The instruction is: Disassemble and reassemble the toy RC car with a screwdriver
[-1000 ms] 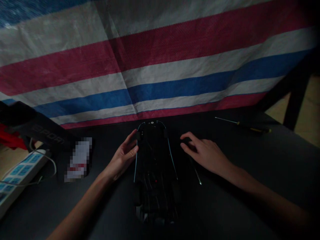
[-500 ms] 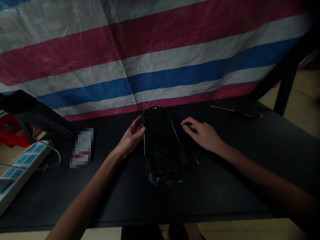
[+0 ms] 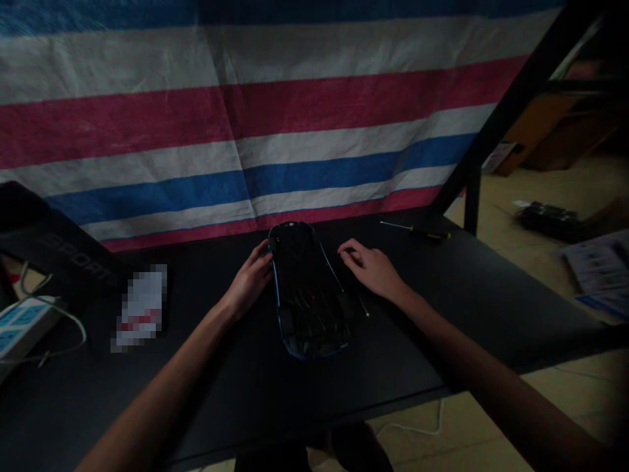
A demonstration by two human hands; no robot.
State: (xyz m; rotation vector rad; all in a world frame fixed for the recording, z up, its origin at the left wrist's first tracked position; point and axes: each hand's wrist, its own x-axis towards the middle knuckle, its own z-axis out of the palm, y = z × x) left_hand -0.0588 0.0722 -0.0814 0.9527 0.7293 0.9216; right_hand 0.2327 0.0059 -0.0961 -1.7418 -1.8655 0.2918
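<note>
A black toy car (image 3: 309, 295) lies upside down on the dark table, underside up, with blue trim along its edges. My left hand (image 3: 251, 280) rests on the table against the car's left side, its outstretched fingers touching the edge near one wheel. On the other side, my right hand (image 3: 372, 269) lies just off the car, fingers loosely curved and apart, with nothing visible in them. Between that hand and the car is a thin metal rod (image 3: 363, 305); its other end is lost in the dark. A screwdriver (image 3: 422, 231) with a black and yellow handle lies farther back at the right.
A striped sheet (image 3: 295, 118) hangs behind the table (image 3: 236, 393). At the left are a blurred-out packet (image 3: 140, 308), a dark object lettered SPORT (image 3: 73, 255), and a white power strip (image 3: 29, 321) with a cable. A black frame post (image 3: 472, 200) stands at the right.
The view has turned to the right, showing more floor there. My left thumb no longer shows over the car's edge. The right hand stays beside the car.
</note>
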